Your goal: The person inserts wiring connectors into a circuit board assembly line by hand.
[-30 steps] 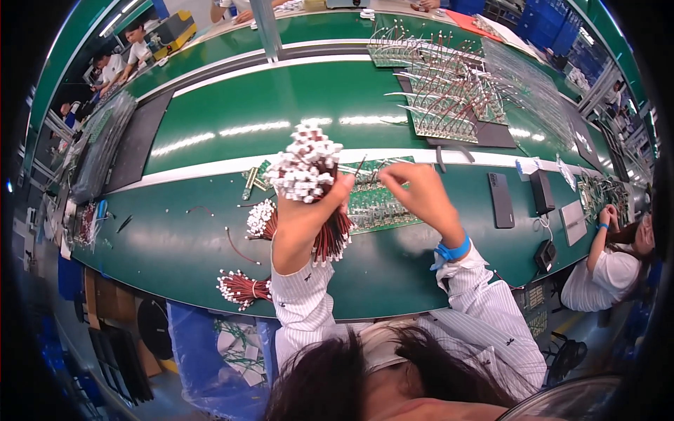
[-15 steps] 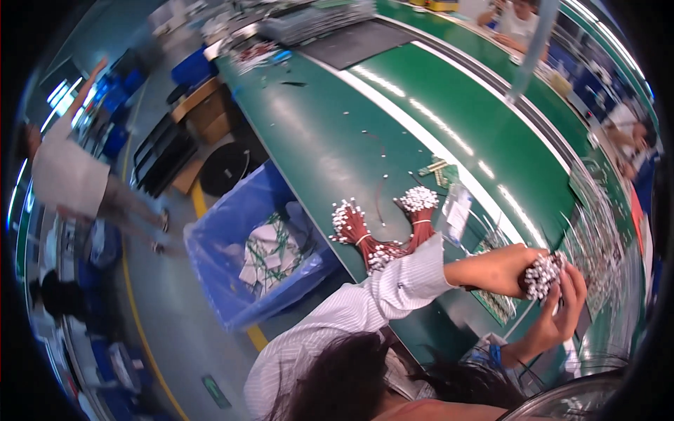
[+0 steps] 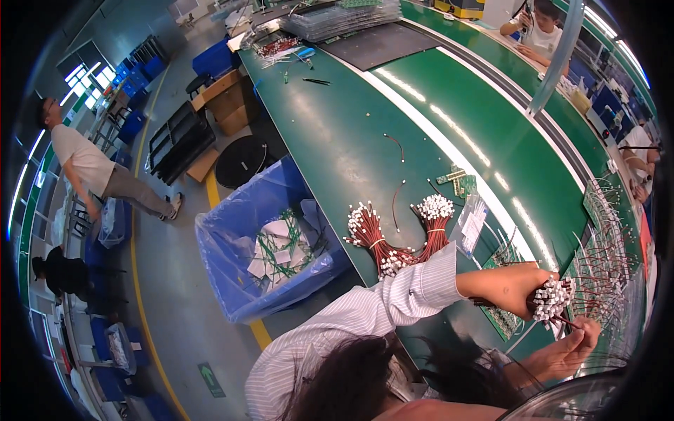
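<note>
My left hand (image 3: 507,286), in a striped sleeve, is closed round a bundle of dark red cables with white connectors (image 3: 552,300). Just below it, my right hand (image 3: 562,351) pinches a single dark red cable (image 3: 566,321) that runs out from the bundle. On the green bench (image 3: 337,133) to the left lie two more banded bundles, one a cable bundle (image 3: 379,242) fanned out and the other a tighter cable bundle (image 3: 435,217). Beneath my left forearm is a green circuit board (image 3: 502,319), partly hidden.
Circuit boards with upright wires (image 3: 600,245) stand at the right. A clear plastic bag (image 3: 472,223) and loose cables lie mid-bench. Left of the bench stands a blue lined bin (image 3: 217,245) with scraps. One person (image 3: 84,158) is in the aisle; others sit across the bench.
My right hand has moved from the bundle's connectors down and right, drawing one cable out. My left hand keeps hold of the bundle. The person in the aisle has lowered an arm.
</note>
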